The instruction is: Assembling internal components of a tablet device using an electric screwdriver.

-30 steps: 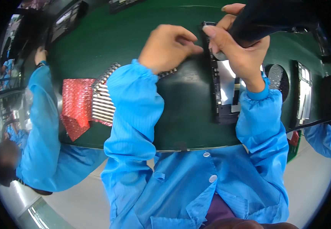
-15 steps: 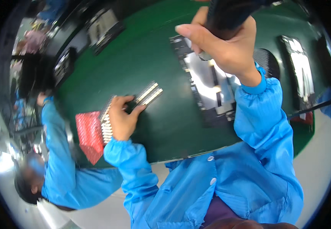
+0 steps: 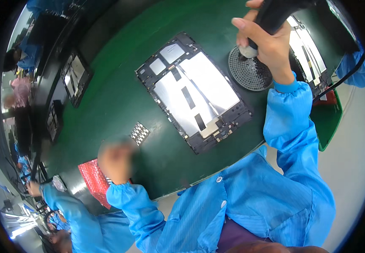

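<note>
High on the right, my right hand [image 3: 271,46] is closed around a thick black tool [image 3: 275,14] that looks like an electric screwdriver. Its tip end is partly hidden by my fingers, with a whitish piece [image 3: 248,51] below it, over a round dark tray [image 3: 250,69] dotted with small holes. Motion smears my left hand [image 3: 117,160], so its fingers cannot be made out. It is beside a small sheet of pale pieces [image 3: 140,134] and a red bubble-wrap bag [image 3: 95,182]. An opened tablet [image 3: 193,92], silver panels facing up, lies flat between my hands.
Another opened tablet [image 3: 307,52] lies beyond my right hand, near a black cable [image 3: 340,76]. More tablet units [image 3: 73,78] stand at the far left on the green table [image 3: 106,101]. A co-worker's blue sleeve [image 3: 71,211] reaches in at lower left.
The whole view has shifted, showing the middle tablet fully. My right hand with the tool is now over the round tray rather than the tablet. My left hand has drawn back from the pale strips.
</note>
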Demonstrator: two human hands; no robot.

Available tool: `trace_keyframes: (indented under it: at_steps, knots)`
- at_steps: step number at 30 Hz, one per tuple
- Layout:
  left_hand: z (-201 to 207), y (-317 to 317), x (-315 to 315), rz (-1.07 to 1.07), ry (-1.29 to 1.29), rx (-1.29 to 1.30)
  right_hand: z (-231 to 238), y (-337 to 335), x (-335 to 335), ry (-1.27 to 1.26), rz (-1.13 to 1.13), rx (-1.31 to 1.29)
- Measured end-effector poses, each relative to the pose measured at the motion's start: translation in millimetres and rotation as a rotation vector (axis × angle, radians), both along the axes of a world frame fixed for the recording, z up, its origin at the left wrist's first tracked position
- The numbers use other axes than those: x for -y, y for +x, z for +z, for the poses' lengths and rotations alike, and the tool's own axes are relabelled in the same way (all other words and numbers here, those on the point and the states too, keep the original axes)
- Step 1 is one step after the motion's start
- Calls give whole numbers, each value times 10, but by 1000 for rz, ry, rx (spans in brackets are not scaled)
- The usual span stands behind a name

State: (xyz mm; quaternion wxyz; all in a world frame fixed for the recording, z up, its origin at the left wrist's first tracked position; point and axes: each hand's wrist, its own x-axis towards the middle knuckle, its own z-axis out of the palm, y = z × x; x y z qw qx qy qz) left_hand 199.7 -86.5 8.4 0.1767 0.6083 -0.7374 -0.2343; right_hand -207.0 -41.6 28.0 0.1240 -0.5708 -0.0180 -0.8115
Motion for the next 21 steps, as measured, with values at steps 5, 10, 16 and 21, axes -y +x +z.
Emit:
trace_keyframes:
  at_steps: [5, 10, 16, 21]
  knots:
    - [33, -131, -153, -148, -406, -52, 150, 135, -223, 1068, -487, 78]
    - [-10, -405, -296, -200, -301, -286, 108, 108, -206, 1071, -435, 41]
    - [-80, -750, -420, -278, -245, -270, -163, -119, 70, 283, -297, -221]
    - [-127, -762, -493, -324, -286, -189, 64, 160, -167, 1068, -364, 59]
